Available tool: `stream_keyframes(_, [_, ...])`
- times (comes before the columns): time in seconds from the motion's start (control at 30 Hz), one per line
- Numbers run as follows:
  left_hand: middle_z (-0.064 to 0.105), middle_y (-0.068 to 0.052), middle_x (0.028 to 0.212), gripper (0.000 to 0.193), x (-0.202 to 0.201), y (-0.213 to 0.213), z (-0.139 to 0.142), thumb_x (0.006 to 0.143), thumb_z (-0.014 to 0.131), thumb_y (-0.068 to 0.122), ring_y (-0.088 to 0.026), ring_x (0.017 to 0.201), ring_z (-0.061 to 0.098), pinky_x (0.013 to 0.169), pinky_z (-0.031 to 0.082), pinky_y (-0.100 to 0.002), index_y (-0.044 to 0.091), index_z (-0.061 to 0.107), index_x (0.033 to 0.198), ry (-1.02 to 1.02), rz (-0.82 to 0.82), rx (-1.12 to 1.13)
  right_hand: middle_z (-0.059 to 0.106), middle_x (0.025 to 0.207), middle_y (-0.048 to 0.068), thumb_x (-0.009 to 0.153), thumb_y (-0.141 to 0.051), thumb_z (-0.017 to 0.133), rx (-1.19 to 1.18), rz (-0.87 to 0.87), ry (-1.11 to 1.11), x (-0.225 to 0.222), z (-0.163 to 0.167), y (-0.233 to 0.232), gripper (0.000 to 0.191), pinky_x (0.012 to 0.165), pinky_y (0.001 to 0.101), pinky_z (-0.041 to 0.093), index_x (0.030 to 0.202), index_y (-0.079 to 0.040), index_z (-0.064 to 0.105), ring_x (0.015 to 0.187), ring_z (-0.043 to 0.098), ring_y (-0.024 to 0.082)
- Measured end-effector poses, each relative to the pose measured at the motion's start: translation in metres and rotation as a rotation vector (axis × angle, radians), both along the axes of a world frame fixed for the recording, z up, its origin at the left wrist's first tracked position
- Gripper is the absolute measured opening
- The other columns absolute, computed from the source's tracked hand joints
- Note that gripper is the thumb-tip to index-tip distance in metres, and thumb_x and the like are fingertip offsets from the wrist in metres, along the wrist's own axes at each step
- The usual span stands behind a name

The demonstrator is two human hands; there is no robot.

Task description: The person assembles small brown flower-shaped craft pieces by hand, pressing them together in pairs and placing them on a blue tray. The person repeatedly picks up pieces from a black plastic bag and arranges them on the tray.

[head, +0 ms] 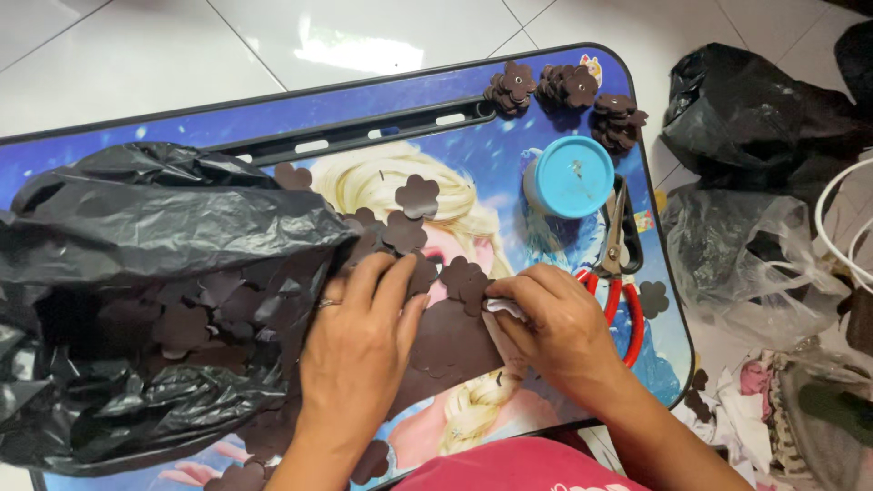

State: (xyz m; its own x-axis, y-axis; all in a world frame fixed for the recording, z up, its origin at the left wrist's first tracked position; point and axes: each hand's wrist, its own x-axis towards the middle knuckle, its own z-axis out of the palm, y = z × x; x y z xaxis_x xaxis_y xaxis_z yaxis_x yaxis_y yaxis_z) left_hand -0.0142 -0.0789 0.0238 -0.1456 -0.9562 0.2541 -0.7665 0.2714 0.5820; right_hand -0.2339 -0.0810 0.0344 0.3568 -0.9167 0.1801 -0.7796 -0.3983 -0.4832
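Brown foam flowers stacked at table corner; many loose. Left hand flat on foam sheet; right hand pinches white backing.

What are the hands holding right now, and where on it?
The right hand pinches a small white piece at its edge, by a brown flower cutout. The left hand lies flat on brown cutouts, gripping nothing.

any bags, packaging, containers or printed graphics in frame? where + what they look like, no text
Black plastic bag: left on the table, crumpled, open, brown flower cutouts spilling out.
Blue round container: upper right of the table, lid on.
Printed tabletop: blue cartoon picture, black rim.
Black bag and clear bag: floor, right.
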Motion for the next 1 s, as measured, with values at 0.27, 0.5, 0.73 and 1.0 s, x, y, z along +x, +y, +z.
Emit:
stream_keyframes(0.27, [0.07, -0.017, 0.095, 0.032, 0.044, 0.006, 0.004, 0.096, 0.071, 0.031, -0.039, 0.083, 0.068, 0.07, 0.054, -0.048, 0.016, 0.07, 0.124, -0.251, 0.363, 0.108, 0.059, 0.077, 0.009, 0.08, -0.005, 0.071, 0.081, 0.156, 0.107, 0.008, 0.013, -0.013, 0.06, 0.066, 0.0457, 0.047, 0.138, -0.011, 0.059, 0.072, 0.06, 0.03])
stream_keyframes(0.5, [0.069, -0.014, 0.08, 0.037, 0.078, -0.004, 0.01, 0.098, 0.069, 0.045, -0.036, 0.069, 0.068, 0.061, 0.055, -0.046, 0.02, 0.076, 0.125, -0.709, 0.557, 0.185, 0.068, 0.087, 0.014, 0.076, -0.004, 0.069, 0.153, 0.175, 0.012, 0.014, 0.015, -0.023, 0.052, 0.067, 0.046, 0.051, 0.127, -0.008, 0.061, 0.078, 0.066, 0.036])
stream_keyframes(0.73, [0.07, -0.004, 0.109, 0.025, 0.042, 0.019, 0.021, 0.09, 0.076, 0.019, -0.027, 0.097, 0.064, 0.082, 0.051, -0.04, 0.011, 0.072, 0.113, -0.12, 0.149, -0.084, 0.069, 0.079, 0.014, 0.076, -0.01, 0.073, 0.299, -0.005, 0.104, 0.015, 0.018, -0.021, 0.03, 0.067, 0.0468, 0.052, 0.105, -0.01, 0.062, 0.077, 0.068, 0.037])
stream_keyframes(1.0, [0.067, -0.005, 0.109, 0.028, 0.004, 0.032, 0.004, 0.082, 0.075, 0.019, -0.026, 0.102, 0.063, 0.087, 0.048, -0.043, 0.01, 0.073, 0.108, 0.012, -0.112, -0.026, 0.069, 0.083, 0.013, 0.078, -0.013, 0.078, 0.126, -0.078, 0.069, 0.014, 0.018, -0.016, 0.039, 0.064, 0.0425, 0.052, 0.115, -0.007, 0.066, 0.074, 0.068, 0.032])
